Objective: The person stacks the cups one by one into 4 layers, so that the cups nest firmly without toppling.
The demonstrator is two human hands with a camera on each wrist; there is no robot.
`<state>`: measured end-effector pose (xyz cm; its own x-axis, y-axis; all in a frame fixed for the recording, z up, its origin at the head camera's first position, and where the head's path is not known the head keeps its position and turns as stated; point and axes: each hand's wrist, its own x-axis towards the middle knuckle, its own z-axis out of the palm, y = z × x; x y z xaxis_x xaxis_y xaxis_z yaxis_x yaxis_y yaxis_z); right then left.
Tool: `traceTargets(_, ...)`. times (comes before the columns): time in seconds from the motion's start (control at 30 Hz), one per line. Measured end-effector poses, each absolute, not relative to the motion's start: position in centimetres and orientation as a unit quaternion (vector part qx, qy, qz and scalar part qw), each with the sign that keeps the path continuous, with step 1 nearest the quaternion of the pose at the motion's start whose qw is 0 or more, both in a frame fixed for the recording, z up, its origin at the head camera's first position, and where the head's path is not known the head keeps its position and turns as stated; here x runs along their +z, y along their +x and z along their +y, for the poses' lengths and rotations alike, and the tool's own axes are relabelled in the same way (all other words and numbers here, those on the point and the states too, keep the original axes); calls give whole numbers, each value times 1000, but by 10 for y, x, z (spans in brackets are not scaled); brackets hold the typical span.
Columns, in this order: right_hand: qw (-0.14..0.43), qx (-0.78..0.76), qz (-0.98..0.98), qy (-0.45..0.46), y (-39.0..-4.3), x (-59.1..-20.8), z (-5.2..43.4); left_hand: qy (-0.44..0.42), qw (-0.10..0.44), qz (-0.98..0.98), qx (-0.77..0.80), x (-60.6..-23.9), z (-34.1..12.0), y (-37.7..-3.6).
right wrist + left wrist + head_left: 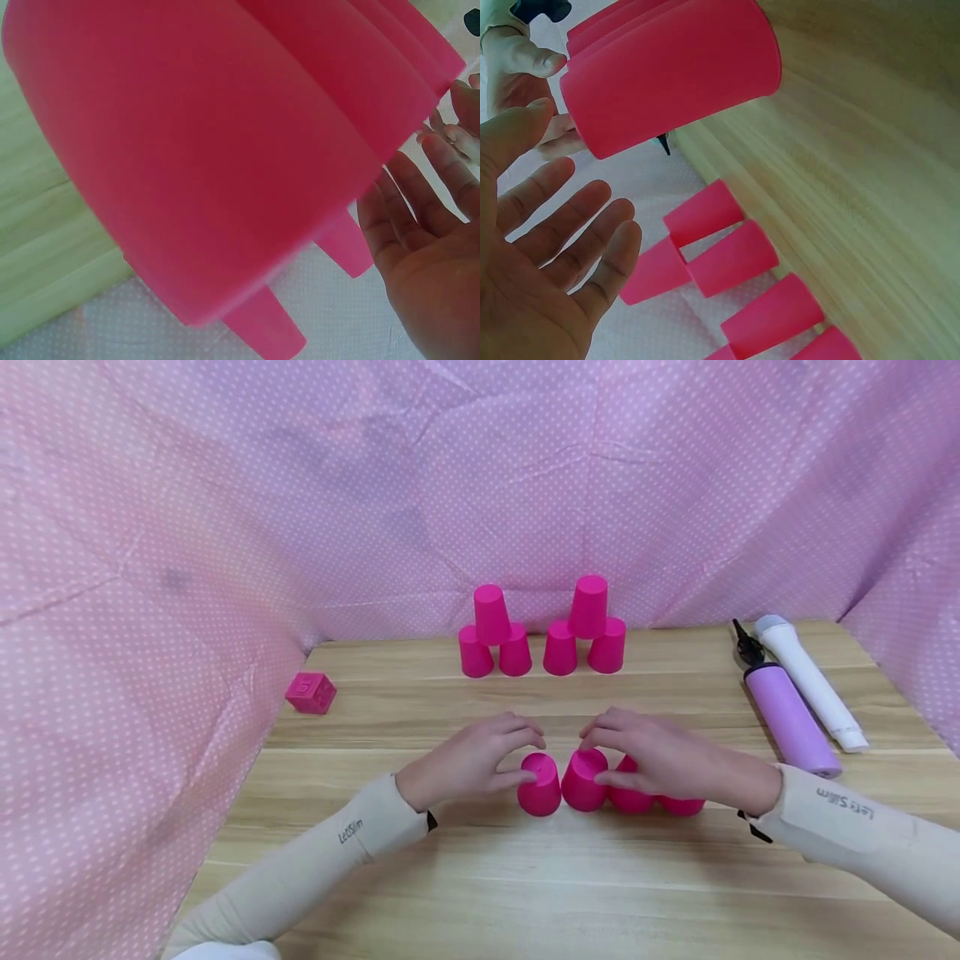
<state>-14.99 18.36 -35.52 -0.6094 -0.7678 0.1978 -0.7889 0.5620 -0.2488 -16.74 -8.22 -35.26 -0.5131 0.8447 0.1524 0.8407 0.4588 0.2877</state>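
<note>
Four pink cups stand upside down in a row on the wooden table (525,877). My left hand (480,760) arches beside the leftmost cup (538,787), thumb at its side; in the left wrist view that hand (540,247) shows a flat palm with spread fingers just off the cup (675,67). My right hand (660,756) hovers over the two right cups (681,806), its fingertips at the top of the second cup (585,781). From the right wrist, the right hand (427,247) lies relaxed beside a cup (210,150), gripping nothing.
Two small three-cup pyramids (492,635) (587,631) stand at the table's back edge. A pink cube (310,693) lies at the left. A purple pump (791,722) and a white cylinder (810,685) lie at the right. Pink dotted cloth (187,527) walls the sides.
</note>
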Motion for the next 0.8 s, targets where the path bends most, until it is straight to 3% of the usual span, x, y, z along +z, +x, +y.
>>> traceTargets(0.8, 30, 163, -878, 449, -147, -362, 181, 498, 42, 847, 180, -365, -86, -163)
